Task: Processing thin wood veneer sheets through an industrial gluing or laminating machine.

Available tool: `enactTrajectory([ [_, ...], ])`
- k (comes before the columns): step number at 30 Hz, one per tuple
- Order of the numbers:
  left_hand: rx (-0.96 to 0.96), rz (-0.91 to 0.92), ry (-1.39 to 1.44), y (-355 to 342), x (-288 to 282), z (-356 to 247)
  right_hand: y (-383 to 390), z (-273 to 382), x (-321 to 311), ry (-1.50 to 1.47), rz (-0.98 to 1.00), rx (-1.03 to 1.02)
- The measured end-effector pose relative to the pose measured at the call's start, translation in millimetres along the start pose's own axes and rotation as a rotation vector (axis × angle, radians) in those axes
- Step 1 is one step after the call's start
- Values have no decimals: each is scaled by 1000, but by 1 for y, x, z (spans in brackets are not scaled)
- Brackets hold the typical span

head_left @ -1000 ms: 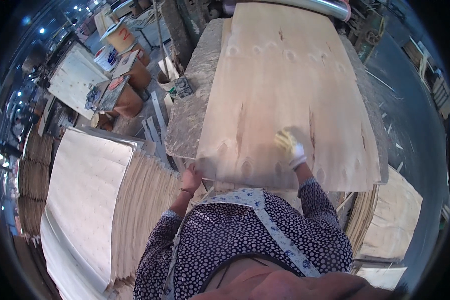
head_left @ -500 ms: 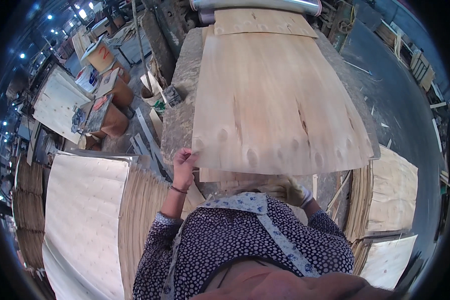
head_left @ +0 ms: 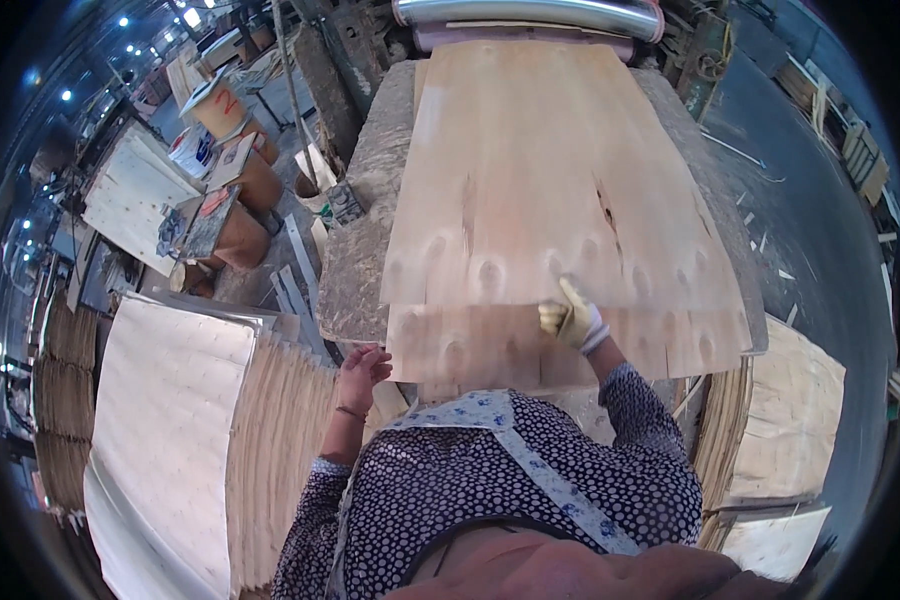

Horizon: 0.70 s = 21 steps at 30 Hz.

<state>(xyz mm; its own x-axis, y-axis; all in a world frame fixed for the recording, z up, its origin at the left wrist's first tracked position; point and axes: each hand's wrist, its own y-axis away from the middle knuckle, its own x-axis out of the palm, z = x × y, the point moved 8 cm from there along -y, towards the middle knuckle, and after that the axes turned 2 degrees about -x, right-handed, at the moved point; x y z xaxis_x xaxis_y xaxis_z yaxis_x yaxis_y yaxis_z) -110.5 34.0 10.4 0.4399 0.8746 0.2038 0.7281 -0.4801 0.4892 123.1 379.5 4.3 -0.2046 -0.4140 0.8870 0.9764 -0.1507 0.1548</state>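
A wide upper sheet of pale wood veneer (head_left: 530,190), marked with knots and dark splits, lies lengthwise on the rough bench (head_left: 360,270). From beneath its near edge a lower veneer sheet (head_left: 500,350) sticks out toward me, slightly blurred. My right hand (head_left: 573,320), in a pale glove, is at the upper sheet's near edge; its thumb lies over the edge and its other fingers are curled over the lower sheet. My bare left hand (head_left: 364,370) is closed at the left edge of the lower sheet, near its corner. The fingertips' grip is partly hidden.
A shiny metal roller (head_left: 530,14) crosses the bench's far end. Tall veneer stacks stand at my left (head_left: 175,400) and right (head_left: 790,420). Brown tubs (head_left: 240,235) and a bucket (head_left: 310,190) are left of the bench. Wood scraps (head_left: 785,274) litter the floor.
The upper sheet has slid away from me toward the roller. More of the lower sheet shows. My right hand has risen onto the sheets; my left has moved from the upper sheet's corner to the lower's.
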Motion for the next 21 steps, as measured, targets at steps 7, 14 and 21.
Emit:
enactTrajectory([
  [7, -12, -65, -132, -1, 14, 20, -80, 107, -80, 101, -571, -125],
  [14, 339, -73, -578, -61, -10, 37, -116, 165, -103, -230, -376, -518],
  [21, 167, -162, -951, -67, -47, 84, -56, 49, -81, 121, -458, -302],
])
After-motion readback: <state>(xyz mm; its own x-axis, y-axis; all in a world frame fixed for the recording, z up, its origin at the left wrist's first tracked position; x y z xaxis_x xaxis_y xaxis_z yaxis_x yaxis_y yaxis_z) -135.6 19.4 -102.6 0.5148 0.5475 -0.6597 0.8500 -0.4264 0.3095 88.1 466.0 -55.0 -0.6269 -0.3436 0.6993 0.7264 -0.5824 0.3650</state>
